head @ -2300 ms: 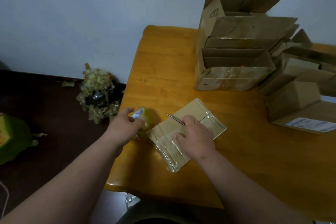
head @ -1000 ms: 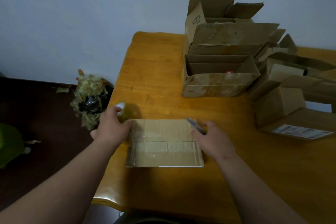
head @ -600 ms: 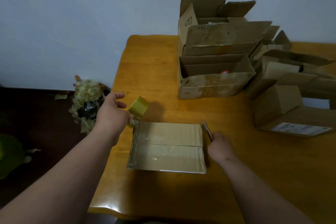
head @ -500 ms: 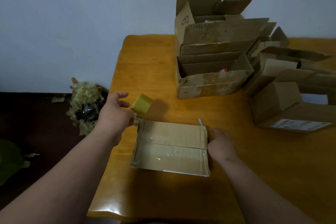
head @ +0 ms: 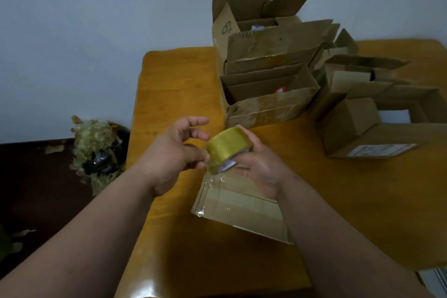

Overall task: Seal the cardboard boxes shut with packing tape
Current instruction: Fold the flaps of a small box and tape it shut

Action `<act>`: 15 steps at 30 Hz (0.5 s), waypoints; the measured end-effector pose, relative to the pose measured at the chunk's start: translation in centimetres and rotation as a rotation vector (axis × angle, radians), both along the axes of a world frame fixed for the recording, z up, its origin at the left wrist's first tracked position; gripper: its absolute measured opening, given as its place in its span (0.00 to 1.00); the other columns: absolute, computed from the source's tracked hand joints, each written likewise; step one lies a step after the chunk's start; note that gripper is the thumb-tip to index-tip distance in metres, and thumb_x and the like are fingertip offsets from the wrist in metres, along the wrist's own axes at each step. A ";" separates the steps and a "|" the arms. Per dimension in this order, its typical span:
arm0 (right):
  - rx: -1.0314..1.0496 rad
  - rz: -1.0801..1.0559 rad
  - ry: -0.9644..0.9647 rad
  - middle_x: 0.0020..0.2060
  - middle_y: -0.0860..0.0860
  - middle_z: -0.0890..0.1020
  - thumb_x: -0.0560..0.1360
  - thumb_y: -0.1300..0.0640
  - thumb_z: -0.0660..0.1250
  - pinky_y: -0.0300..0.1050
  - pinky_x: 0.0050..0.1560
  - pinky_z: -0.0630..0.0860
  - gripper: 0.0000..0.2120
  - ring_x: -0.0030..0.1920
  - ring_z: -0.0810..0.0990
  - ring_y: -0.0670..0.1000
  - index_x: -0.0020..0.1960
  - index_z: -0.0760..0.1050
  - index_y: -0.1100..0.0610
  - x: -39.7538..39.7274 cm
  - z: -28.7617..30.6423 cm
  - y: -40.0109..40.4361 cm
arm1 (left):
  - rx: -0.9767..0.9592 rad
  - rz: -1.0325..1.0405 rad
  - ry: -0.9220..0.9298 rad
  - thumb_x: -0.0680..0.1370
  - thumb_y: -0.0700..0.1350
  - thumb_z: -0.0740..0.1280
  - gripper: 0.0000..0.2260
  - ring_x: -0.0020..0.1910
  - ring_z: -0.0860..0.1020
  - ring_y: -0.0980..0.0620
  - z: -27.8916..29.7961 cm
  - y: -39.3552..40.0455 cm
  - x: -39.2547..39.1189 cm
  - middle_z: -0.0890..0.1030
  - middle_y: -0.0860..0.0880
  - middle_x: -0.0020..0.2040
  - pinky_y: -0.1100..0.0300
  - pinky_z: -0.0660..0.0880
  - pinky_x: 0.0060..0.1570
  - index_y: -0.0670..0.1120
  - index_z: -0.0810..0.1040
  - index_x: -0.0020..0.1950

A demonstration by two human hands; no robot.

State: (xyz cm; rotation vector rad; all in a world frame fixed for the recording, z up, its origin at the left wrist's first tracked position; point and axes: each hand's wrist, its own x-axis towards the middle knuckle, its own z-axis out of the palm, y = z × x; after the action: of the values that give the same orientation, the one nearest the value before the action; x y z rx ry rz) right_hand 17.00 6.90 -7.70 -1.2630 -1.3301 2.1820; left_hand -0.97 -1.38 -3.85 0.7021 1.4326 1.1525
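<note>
We hold the yellow packing tape roll (head: 226,150) above the taped box (head: 242,208) near the tabletop's (head: 174,84) left edge, its core axis running lower left to upper right. Our right hand (head: 258,164) grips it; our left hand (head: 174,152) pinches its edge, other fingers spread.

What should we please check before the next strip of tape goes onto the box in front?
1. Tape roll in hand: ok, the right hand holds it over the box.
2. Free tape end found: cannot tell; the left hand pinches at the roll's edge.
3. Box flaps closed: ok.
4. Tape already on the box: ok, shiny film at its left edge.
5. Cutter within reach: cannot tell, none visible.
</note>
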 end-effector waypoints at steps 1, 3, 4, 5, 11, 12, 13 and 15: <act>-0.035 -0.011 0.038 0.65 0.51 0.75 0.78 0.65 0.65 0.55 0.61 0.76 0.30 0.62 0.78 0.55 0.73 0.63 0.43 -0.3 0.0 -0.2 | -0.012 -0.024 -0.002 0.71 0.24 0.66 0.27 0.34 0.79 0.50 0.0 -0.1 -0.1 0.77 0.47 0.51 0.61 0.76 0.30 0.52 0.76 0.61; 0.013 -0.053 0.017 0.63 0.53 0.76 0.79 0.65 0.62 0.54 0.56 0.80 0.23 0.59 0.79 0.55 0.66 0.69 0.42 -0.7 -0.1 -0.5 | -0.064 -0.039 -0.021 0.72 0.24 0.67 0.28 0.34 0.79 0.52 -0.1 -0.5 -0.5 0.77 0.47 0.53 0.61 0.76 0.31 0.52 0.76 0.62; 0.087 -0.062 -0.038 0.62 0.52 0.76 0.79 0.65 0.61 0.55 0.56 0.80 0.22 0.59 0.79 0.54 0.63 0.70 0.41 -0.8 -0.2 -0.6 | -0.101 -0.035 -0.032 0.72 0.24 0.67 0.28 0.35 0.80 0.51 -0.3 -0.7 -0.8 0.76 0.46 0.54 0.60 0.77 0.32 0.52 0.75 0.63; 0.179 -0.053 -0.101 0.62 0.50 0.76 0.78 0.66 0.60 0.54 0.56 0.79 0.23 0.59 0.78 0.52 0.62 0.71 0.39 -1.0 -0.2 -0.7 | -0.144 -0.027 -0.036 0.72 0.24 0.67 0.29 0.36 0.80 0.51 -0.5 -0.9 -1.1 0.76 0.45 0.55 0.60 0.78 0.33 0.52 0.74 0.65; 0.876 0.236 -0.320 0.63 0.45 0.73 0.70 0.70 0.65 0.44 0.56 0.66 0.28 0.62 0.67 0.46 0.61 0.70 0.42 -4.2 0.7 -1.9 | -0.395 0.007 0.011 0.72 0.25 0.68 0.25 0.37 0.80 0.48 -2.5 -2.4 -3.4 0.79 0.42 0.51 0.62 0.80 0.32 0.45 0.74 0.64; 0.967 0.288 -0.343 0.64 0.46 0.73 0.69 0.70 0.65 0.47 0.58 0.67 0.29 0.63 0.67 0.47 0.62 0.70 0.45 -4.8 0.8 -2.0 | -0.422 0.008 0.012 0.72 0.25 0.68 0.22 0.35 0.81 0.49 -2.8 -2.7 -4.0 0.80 0.41 0.47 0.63 0.79 0.31 0.43 0.75 0.62; 1.025 0.337 -0.352 0.63 0.46 0.73 0.68 0.71 0.65 0.49 0.59 0.67 0.29 0.62 0.67 0.49 0.63 0.71 0.46 -5.5 0.9 -2.0 | -0.443 0.014 0.013 0.72 0.25 0.67 0.19 0.32 0.81 0.50 -3.1 -2.9 -4.5 0.82 0.41 0.43 0.63 0.79 0.30 0.41 0.77 0.59; 1.072 0.426 -0.353 0.61 0.47 0.72 0.67 0.71 0.65 0.49 0.58 0.69 0.28 0.61 0.67 0.51 0.62 0.71 0.47 -6.7 1.1 -1.9 | -0.466 0.027 0.033 0.72 0.25 0.67 0.13 0.29 0.81 0.52 -3.8 -3.4 -5.5 0.83 0.43 0.35 0.63 0.79 0.29 0.39 0.78 0.52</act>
State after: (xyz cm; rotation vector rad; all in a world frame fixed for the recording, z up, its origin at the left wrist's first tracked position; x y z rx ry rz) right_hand 10.27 5.02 -6.64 -0.9432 -2.5657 1.0197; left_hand -6.43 -4.73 -7.64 0.3747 1.6642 0.7845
